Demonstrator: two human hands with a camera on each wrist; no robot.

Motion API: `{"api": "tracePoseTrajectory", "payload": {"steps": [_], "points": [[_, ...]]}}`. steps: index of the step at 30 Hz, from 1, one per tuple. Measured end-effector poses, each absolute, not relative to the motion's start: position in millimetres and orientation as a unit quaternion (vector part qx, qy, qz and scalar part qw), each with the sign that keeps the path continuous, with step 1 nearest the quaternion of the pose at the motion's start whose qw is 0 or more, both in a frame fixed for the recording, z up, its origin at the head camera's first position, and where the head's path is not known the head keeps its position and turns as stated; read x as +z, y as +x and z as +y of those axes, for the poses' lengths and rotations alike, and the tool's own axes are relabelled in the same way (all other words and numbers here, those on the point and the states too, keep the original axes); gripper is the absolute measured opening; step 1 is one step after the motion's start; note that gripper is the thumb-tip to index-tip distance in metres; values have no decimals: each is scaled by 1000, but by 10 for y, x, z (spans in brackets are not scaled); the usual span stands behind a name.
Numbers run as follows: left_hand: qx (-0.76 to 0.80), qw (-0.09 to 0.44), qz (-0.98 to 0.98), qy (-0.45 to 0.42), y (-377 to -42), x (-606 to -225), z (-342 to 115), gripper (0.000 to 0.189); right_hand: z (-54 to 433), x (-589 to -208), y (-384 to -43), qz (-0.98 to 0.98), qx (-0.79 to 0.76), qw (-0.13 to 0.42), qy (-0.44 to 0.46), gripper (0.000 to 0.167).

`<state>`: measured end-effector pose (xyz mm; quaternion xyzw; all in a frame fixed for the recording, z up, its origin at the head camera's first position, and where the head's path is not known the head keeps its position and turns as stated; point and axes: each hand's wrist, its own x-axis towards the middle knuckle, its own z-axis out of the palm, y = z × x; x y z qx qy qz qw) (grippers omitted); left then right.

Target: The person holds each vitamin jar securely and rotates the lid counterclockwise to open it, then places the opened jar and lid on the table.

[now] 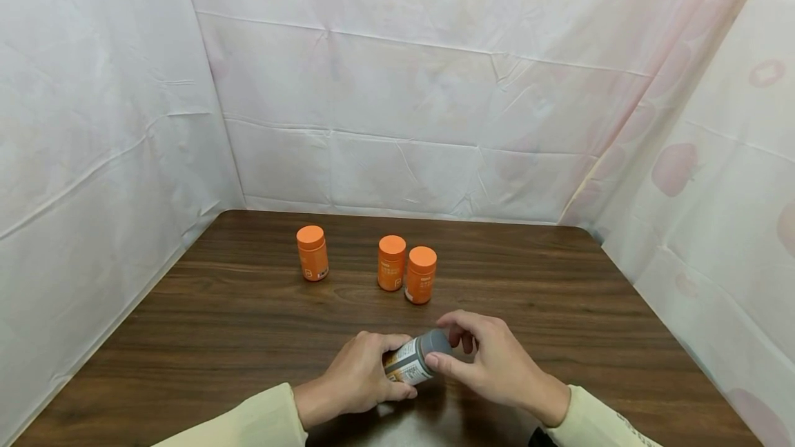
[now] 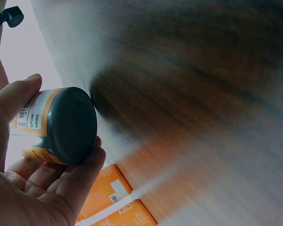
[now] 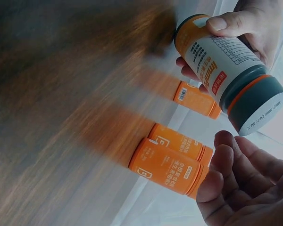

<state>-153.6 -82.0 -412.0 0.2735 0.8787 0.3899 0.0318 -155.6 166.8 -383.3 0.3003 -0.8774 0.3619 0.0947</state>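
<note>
A supplement bottle (image 1: 406,364) with a grey cap (image 3: 259,107), an orange band below the cap and a white and orange printed label lies tilted in my left hand (image 1: 360,372). The left thumb and fingers grip its body from opposite sides, and its dark base (image 2: 74,126) faces the left wrist camera. Beside the cap is my right hand (image 1: 497,357), its fingers loosely bent and spread from the thumb. In the right wrist view the right fingertips (image 3: 224,139) are right at the cap's edge, with nothing held between them.
Two orange bottles, one (image 1: 391,264) slightly behind the other (image 1: 421,276), stand close together beyond my hands. A third orange bottle (image 1: 312,254) stands farther left. The dark wood table (image 1: 236,323) is enclosed by pale cloth walls (image 1: 397,88).
</note>
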Motion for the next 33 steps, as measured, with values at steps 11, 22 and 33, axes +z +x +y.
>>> {"api": "tracePoseTrajectory", "payload": {"steps": [11, 22, 33], "points": [[389, 33, 879, 275, -1533, -4118, -818, 47, 1659, -3814, -1546, -884, 364, 66, 288, 39], [392, 37, 877, 275, -1528, -4117, -823, 46, 1670, -3808, -1561, -875, 365, 64, 311, 35], [396, 43, 874, 278, -1530, -4121, -830, 45, 1684, -3806, -1554, -855, 363, 80, 361, 37]]}}
